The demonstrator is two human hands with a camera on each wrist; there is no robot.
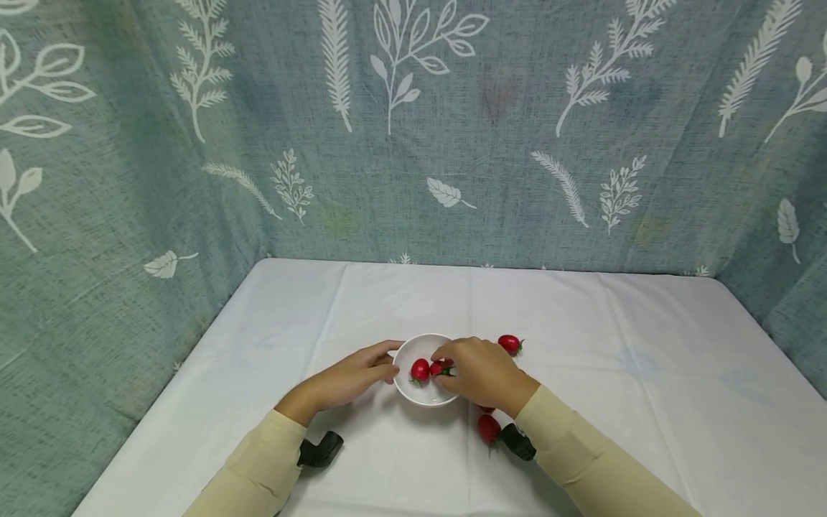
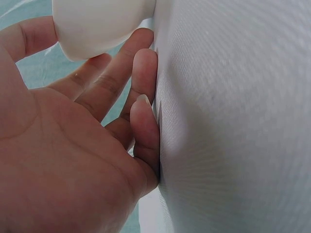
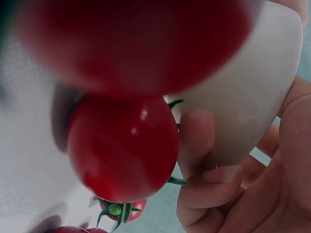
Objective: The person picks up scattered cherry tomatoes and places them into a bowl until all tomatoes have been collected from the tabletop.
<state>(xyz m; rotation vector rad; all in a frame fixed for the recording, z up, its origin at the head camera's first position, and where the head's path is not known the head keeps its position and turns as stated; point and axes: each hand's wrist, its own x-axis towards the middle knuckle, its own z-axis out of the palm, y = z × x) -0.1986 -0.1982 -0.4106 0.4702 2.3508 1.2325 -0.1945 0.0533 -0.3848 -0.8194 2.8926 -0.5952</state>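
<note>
Right hand [image 1: 481, 373] sits over the right rim of the white bowl [image 1: 423, 396], fingers curled down into it and pinching a red cherry tomato [image 1: 441, 368] just inside the rim. Right wrist view: fingertips [image 3: 197, 141] lie against the bowl's outer wall [image 3: 243, 111], with a tomato [image 3: 124, 145] close to them and another, blurred, filling the top of the view.

Just left of that hand's fingertips a second tomato [image 1: 420, 370] lies in the bowl. Beyond its knuckles, on the far side, one tomato [image 1: 510, 344] lies on the white tablecloth [image 1: 614, 373]. Near its wrist, on the near side, another tomato [image 1: 488, 428] lies on the cloth, and one more is half hidden under the hand.

Left hand [image 1: 352, 377] is on the other side of the bowl, fingers relaxed and fairly straight, tips touching the left wall. Left wrist view: fingers [image 2: 141, 97] rest along the cloth with the bowl [image 2: 97, 24] at their tips, no grasp around it.

Behind both hands hangs a teal curtain with white leaf print [image 1: 413, 129].
</note>
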